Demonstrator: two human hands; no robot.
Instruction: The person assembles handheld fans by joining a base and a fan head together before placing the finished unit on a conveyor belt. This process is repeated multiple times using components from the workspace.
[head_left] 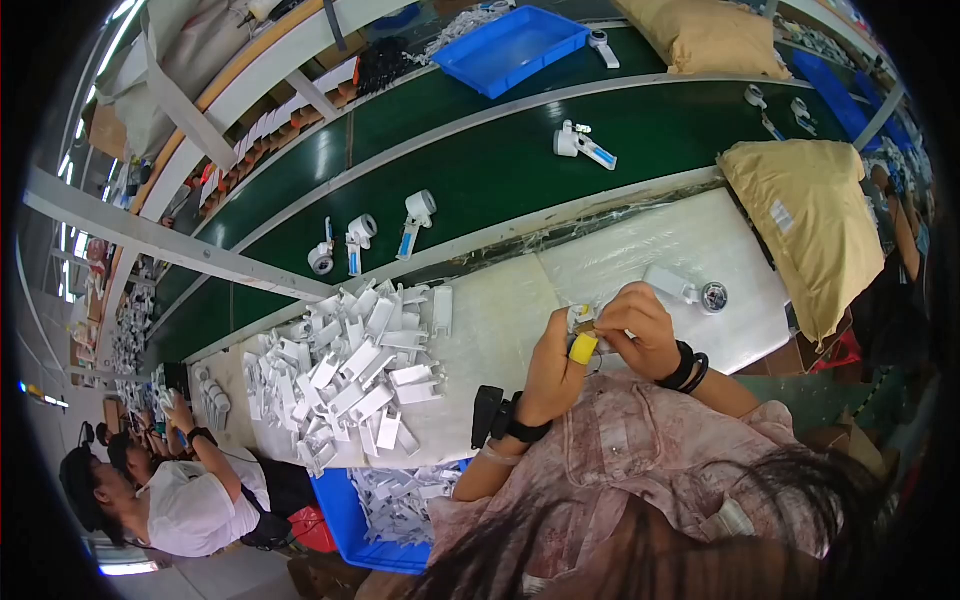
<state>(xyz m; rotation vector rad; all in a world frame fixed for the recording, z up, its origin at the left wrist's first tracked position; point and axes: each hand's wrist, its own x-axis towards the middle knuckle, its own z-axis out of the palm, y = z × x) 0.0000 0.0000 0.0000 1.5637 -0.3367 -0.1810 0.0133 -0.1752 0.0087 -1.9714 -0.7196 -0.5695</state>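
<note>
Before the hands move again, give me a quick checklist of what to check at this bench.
1. Left hand grips the small white part: ok.
2. Right hand on the same part: ok.
3. Yellow finger cot on the left thumb: ok.
4. Part seated straight between the fingers: cannot tell, fingers hide it.
5. Pile of white parts on the bench beside the left hand: ok.
6. Finished piece lies apart from the hands: ok.

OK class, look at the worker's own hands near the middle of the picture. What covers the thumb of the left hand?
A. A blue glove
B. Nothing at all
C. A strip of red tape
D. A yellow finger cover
D: the left hand has a yellow finger cover on its thumb, as it and the right hand together hold a small white part above the white table.
</note>
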